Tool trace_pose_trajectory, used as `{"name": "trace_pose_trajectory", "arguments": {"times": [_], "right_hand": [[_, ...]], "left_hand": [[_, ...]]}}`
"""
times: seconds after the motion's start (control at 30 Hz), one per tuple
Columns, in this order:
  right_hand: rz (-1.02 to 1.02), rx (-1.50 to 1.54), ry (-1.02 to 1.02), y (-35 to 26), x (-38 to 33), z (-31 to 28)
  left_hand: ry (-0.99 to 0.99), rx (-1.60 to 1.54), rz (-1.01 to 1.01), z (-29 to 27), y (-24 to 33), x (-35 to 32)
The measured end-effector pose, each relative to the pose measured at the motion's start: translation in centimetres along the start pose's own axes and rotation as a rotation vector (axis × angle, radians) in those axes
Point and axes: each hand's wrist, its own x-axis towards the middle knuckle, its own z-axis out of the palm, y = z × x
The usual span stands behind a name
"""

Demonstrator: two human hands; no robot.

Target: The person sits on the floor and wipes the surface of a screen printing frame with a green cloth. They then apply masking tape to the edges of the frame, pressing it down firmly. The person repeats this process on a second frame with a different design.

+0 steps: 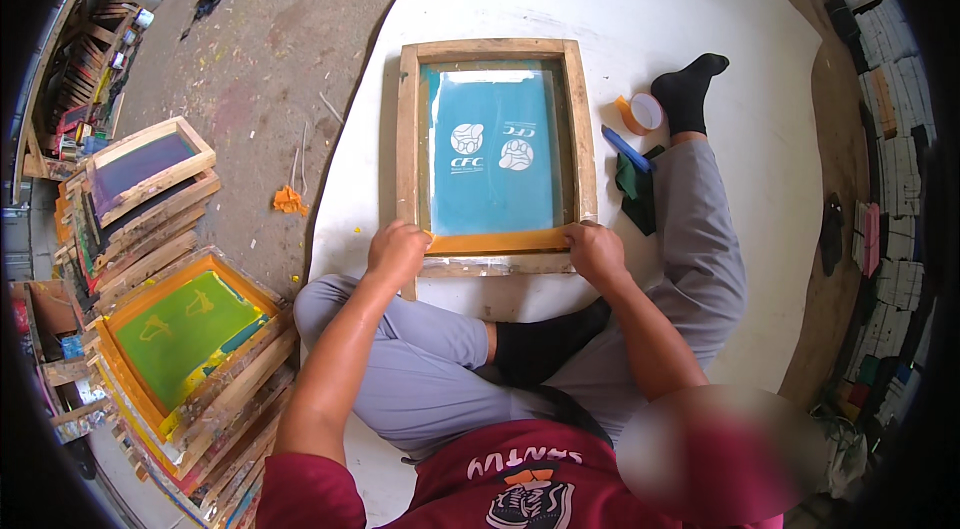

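A wooden screen-printing frame (408, 129) lies flat in front of me, its blue-green mesh (490, 189) marked with two pale designs, one of them upside down. Across the near end of the mesh runs a strip of orange-brown tape (500, 242). My left hand (400, 249) pinches the strip's left end at the frame's left side. At the other end, my right hand (597, 251) is closed on the tape by the right side of the frame. Whether the strip is fully stuck down I cannot tell.
Right of the frame lie a tape roll (645, 113), a blue cutter-like tool (622, 145) and a dark green cloth (637, 194), close to my outstretched leg. More screen frames (190, 329) are stacked at the left. Crumpled orange tape (290, 201) rests on the floor beside the white sheet (345, 179).
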Motion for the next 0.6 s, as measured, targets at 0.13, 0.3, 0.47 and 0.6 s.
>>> {"name": "trace_pose_trajectory", "arguments": {"times": [0.13,0.3,0.47,0.6], "right_hand": [[-0.02,-0.099,-0.032,-0.1,0.3,0.7],[0.002,-0.164,-0.07,-0.7,0.5,0.7],[0.04,-0.167,-0.124,-1.0,0.5,0.6],[0.031,-0.196,-0.136,-1.3,1.0,0.4]], "left_hand": [[-0.075,0.191,0.123,0.0,0.1,1.1],[-0.111,0.309,0.213,0.5,0.2,1.8],[-0.106,0.301,0.216,0.8,0.6,1.9],[-0.121,0.323,0.213,1.4,0.4,1.9]]}}
